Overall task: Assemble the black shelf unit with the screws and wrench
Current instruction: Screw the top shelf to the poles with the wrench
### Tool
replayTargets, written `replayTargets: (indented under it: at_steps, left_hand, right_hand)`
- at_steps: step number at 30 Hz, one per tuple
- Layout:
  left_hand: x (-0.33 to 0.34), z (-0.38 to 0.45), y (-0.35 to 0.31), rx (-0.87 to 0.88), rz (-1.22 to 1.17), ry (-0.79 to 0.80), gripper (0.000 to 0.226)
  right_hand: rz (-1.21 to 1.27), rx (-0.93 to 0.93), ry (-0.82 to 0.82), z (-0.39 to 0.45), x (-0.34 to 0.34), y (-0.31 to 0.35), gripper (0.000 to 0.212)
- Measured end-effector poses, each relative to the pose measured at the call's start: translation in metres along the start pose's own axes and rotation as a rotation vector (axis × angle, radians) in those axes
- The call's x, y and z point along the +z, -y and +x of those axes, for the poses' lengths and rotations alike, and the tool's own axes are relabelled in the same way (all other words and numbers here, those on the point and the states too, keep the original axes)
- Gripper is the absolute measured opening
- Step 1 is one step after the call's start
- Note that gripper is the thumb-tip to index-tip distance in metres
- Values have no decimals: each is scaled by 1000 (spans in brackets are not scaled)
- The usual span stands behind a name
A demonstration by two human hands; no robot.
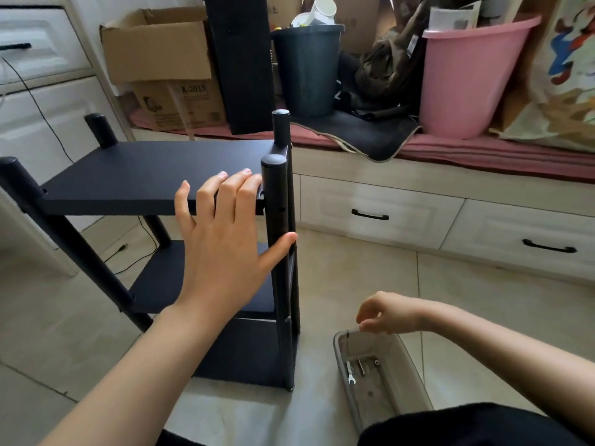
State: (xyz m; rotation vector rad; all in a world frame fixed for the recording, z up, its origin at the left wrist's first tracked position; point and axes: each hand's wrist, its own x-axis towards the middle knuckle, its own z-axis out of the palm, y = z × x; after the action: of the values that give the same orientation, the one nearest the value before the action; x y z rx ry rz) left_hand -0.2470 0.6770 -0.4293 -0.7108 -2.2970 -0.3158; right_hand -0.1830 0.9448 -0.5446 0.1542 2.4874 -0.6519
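Left hand spread flat against the black three-tier wooden shelf unit, thumb on its post. Right hand, fingers loosely curled, hovers above the grey plastic tray holding a small silver wrench.

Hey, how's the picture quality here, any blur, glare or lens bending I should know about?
Head view: soft, even daylight with no harsh glare; wide-angle bending curves the white drawers at the left edge; the right hand over the grey tray looks slightly motion-blurred; the left hand on the black shelf unit is sharp; the wrench and screws are small and hard to resolve.
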Motion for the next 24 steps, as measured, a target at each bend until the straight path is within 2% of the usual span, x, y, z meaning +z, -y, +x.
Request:
replayTargets:
  at_steps: [5, 10, 11, 13, 15, 19, 24]
  left_hand:
    - [7, 4, -4, -18, 40, -33, 76]
    - [14, 4, -6, -31, 75, -85, 75]
    - [16, 4, -6, -32, 76, -95, 76]
    - [18, 3, -6, -36, 84, -100, 79]
    - [19, 3, -6, -36, 106, -94, 88]
    - [21, 4, -7, -40, 115, -92, 92]
    - [23, 5, -12, -44, 106, -106, 86]
  right_hand:
    - [206, 201, 126, 29, 75, -52, 31]
    - [264, 245, 149, 62, 136, -58, 38]
    - [283, 256, 150, 67, 144, -58, 46]
    - [327, 287, 189, 75, 157, -56, 74]
    - [385, 299, 226, 81, 168, -55, 86]
    - [487, 290, 182, 91, 172, -59, 78]
    - [440, 221, 65, 110, 153, -51, 66]
